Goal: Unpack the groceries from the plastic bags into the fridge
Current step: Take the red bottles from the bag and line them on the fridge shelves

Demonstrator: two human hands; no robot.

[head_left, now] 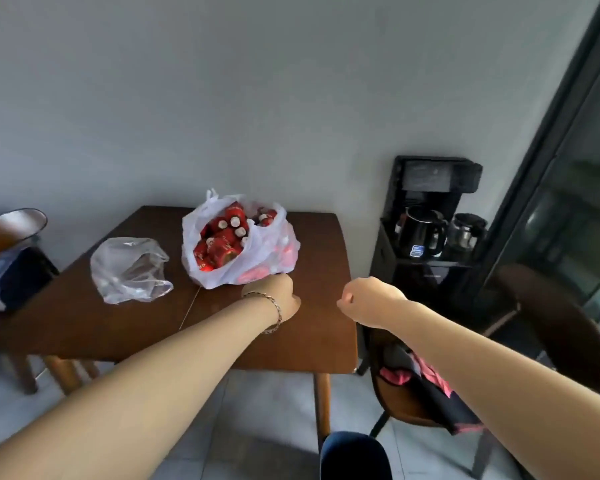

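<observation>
On table: white bag of red bottles. At its base, left hand, grip hidden. Apart, right hand, fingers curled, empty.

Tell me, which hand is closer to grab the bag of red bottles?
Left, probably. The left hand is beside the white bag of red bottles, at its near edge. The right hand hangs farther off, over the wooden table's right edge.
</observation>
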